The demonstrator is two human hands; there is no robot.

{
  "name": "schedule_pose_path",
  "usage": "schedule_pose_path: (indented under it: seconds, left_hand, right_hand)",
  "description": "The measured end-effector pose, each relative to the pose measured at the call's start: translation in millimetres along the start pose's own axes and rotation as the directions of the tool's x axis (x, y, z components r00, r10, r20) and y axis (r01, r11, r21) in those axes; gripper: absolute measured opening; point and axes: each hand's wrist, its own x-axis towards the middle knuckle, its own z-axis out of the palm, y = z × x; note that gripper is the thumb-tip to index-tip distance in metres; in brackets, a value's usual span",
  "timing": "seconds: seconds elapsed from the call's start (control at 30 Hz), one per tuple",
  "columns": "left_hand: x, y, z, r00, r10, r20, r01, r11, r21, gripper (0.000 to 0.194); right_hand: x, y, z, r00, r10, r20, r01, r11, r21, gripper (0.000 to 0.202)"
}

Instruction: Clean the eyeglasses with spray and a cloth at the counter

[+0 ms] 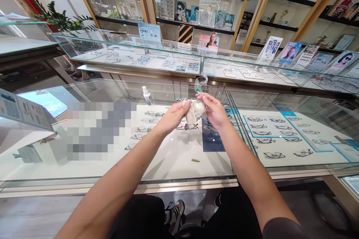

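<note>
My left hand (176, 115) is closed on a cream-coloured cloth (192, 115), its thumb on top. In my right hand (213, 107) a pair of eyeglasses (201, 85) is pinched between thumb and fingers. One lens stands up above the hand, with a green reflection on it. The other end of the glasses lies against the cloth, partly covered by it. Both hands are close together above the glass counter. A white spray bottle (147, 96) stands upright on the counter, beyond my left forearm.
Rows of eyeglass frames (263, 133) lie inside the glass display counter (168, 171). Behind it runs a second display case (134, 68) with advertising cards (270, 49) on top. A folded leaflet (24, 114) stands at the left, near a blurred-out patch.
</note>
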Motion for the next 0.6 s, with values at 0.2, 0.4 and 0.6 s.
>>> schedule_pose_path:
  seconds: [0.2, 0.4, 0.6]
  left_hand:
    - [-1.9, -1.0, 2.5, 0.998, 0.01, 0.061, -0.01, 1.0, 0.002, 0.061]
    - [-1.6, -0.4, 5.2, 0.999, -0.013, 0.053, 0.014, 1.0, -0.004, 0.064]
    - [-1.1, 1.9, 5.9, 1.0, -0.021, 0.0, 0.021, 1.0, -0.016, 0.061]
  right_hand:
    - [-1.7, 3.7, 2.3, 0.998, 0.015, 0.067, -0.012, 0.999, -0.037, 0.035]
    - [-3.1, 10.7, 6.1, 0.994, 0.011, 0.108, -0.005, 0.998, -0.057, 0.031]
    - [-3.9, 14.2, 5.5, 0.991, -0.008, 0.132, 0.018, 0.997, -0.074, 0.027]
